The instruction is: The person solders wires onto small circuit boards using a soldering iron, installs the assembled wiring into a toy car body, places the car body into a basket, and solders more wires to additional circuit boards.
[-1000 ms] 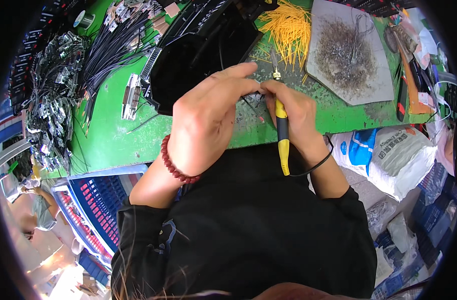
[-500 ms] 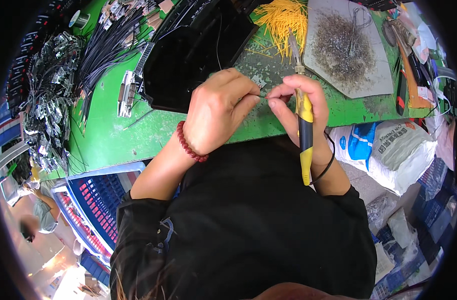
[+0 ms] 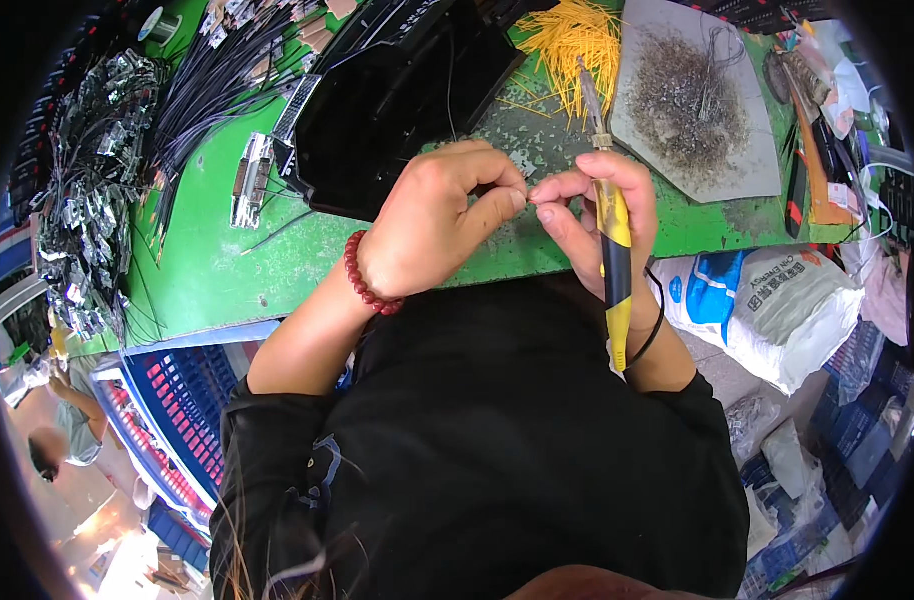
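My left hand [image 3: 442, 212], a dark red bead bracelet on its wrist, pinches something too small to make out. Its thumb and forefinger meet the fingertips of my right hand [image 3: 635, 195] above the front part of the green bench. A yellow and black soldering iron [image 3: 616, 262] rests in my right hand, held against the palm with its metal tip [image 3: 589, 90] pointing away from me. The right thumb and forefinger are close together at the left fingertips; what lies between them is hidden. Behind my left hand lies a glossy black panel housing [image 3: 377, 125] with a thin dark wire across it.
Thin yellow tubes [image 3: 574, 45] lie heaped beyond the iron's tip. Right of them sits a grey board [image 3: 627, 125] covered in solder debris. Metal connectors with black cables [image 3: 97, 190] pile up at left, near a solder spool [image 3: 160, 26]. Tools [image 3: 797, 190] lie far right.
The fingertips of both hands have come closer together. My left hand has shifted slightly, and the soldering iron stays in my right hand.
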Demonstrator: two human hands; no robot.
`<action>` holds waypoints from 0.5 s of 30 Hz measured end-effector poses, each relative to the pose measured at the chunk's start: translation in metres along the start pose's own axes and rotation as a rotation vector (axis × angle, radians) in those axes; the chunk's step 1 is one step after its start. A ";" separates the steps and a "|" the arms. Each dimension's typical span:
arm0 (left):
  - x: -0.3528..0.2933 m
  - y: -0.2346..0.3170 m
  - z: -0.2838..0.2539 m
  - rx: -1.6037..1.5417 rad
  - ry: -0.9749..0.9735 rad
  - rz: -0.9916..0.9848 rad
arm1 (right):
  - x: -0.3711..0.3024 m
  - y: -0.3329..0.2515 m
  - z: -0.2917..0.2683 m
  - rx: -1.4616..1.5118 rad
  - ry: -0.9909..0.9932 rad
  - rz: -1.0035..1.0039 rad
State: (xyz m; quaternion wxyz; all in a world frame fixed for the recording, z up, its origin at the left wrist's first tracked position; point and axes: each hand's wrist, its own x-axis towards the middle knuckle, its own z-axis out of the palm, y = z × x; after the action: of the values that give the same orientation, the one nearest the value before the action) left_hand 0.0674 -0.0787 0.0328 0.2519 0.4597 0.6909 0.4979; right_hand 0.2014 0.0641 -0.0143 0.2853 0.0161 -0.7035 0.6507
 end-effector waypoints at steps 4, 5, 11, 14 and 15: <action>0.002 0.001 -0.005 -0.016 -0.048 0.005 | 0.001 0.000 -0.002 -0.051 -0.014 -0.042; 0.002 0.001 -0.006 -0.042 -0.069 0.011 | 0.001 0.000 -0.002 -0.063 -0.024 -0.062; 0.004 0.001 -0.014 -0.104 -0.177 -0.014 | 0.005 0.002 -0.005 -0.114 -0.089 -0.133; 0.004 0.001 -0.015 -0.152 -0.206 -0.035 | 0.006 0.003 -0.004 -0.097 -0.080 -0.159; 0.004 0.000 -0.014 -0.188 -0.208 -0.039 | 0.006 0.003 -0.004 -0.084 -0.077 -0.165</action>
State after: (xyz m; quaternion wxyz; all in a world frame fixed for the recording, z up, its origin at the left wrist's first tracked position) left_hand 0.0543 -0.0820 0.0390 0.3736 0.4694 0.6202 0.5053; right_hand 0.1971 0.0698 -0.0143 0.3111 0.0872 -0.7371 0.5936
